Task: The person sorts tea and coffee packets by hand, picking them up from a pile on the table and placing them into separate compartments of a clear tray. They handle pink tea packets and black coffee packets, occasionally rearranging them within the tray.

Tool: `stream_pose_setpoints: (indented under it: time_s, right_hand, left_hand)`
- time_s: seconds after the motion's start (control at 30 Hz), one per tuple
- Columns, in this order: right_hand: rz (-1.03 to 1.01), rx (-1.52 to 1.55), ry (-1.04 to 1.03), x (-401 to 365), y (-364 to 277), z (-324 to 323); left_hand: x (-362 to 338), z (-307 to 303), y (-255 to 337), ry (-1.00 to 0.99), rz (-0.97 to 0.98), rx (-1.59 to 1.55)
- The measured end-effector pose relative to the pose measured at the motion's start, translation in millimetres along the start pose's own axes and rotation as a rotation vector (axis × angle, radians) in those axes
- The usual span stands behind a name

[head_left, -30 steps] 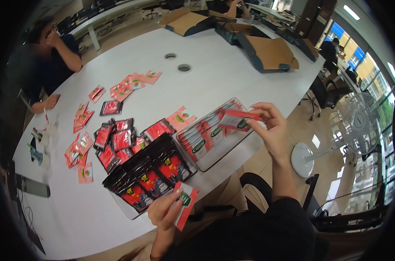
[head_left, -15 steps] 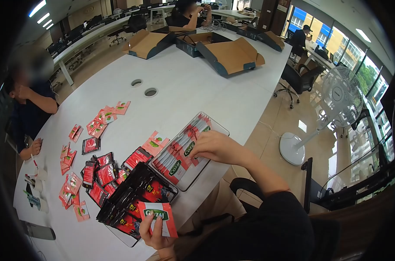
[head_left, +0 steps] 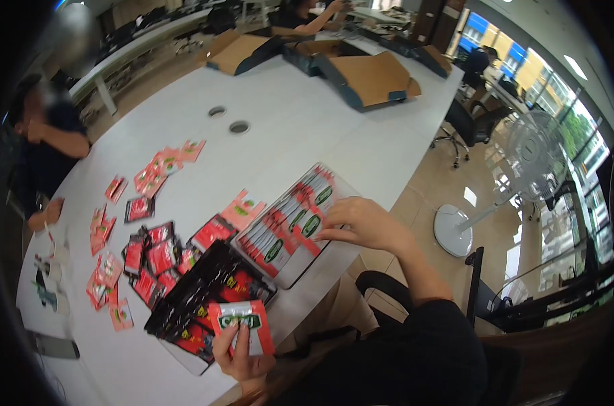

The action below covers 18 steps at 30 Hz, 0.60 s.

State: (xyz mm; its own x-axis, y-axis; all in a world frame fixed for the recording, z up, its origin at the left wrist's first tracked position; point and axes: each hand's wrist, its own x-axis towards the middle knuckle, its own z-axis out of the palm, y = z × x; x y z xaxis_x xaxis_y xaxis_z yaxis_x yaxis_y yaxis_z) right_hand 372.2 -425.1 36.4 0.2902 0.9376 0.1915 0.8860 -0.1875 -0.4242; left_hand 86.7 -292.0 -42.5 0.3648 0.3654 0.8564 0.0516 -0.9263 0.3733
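Observation:
My left hand [head_left: 243, 358] is closed on a red and white packet [head_left: 256, 331] with a green label, held over the near end of the black packets. My right hand [head_left: 354, 220] is at the right edge of a clear tray [head_left: 300, 274], its fingertips by the red and white packets [head_left: 280, 237] that stand in rows there; whether it grips one is hard to see. Black and red packets [head_left: 236, 284] fill a second tray beside it. Left of the trays lies a pile of loose black and red packets [head_left: 161, 257].
Loose pink packets [head_left: 104, 277] lie on the white table [head_left: 178, 115] at the left. Opened cardboard boxes [head_left: 371, 78] stand at its far end. A person [head_left: 57, 139] sits at the left edge, near cups [head_left: 58, 271]. A fan [head_left: 456, 230] stands on the floor at right.
My right hand has shifted slightly to the right, off the labels of the packets in the tray. My left hand still holds its packet, a little further up and left. The view has tilted slightly.

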Motion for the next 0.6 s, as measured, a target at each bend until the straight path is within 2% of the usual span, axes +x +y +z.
stream_pose_setpoints:
  time_s: [0.1,0.23,0.6]
  right_hand:
    - [-0.021,0.049,-0.076,1,1,11]
    - [0.05,0.085,-0.214,11,-12,5]
    - [-0.021,0.057,-0.186,20,-12,13]
  left_hand:
    - [1,0,-1,0.012,-0.009,-0.04]
    - [-1,4,-3,0.044,-0.027,-0.066]
    - [10,-1,-2,-0.001,-0.032,-0.228]
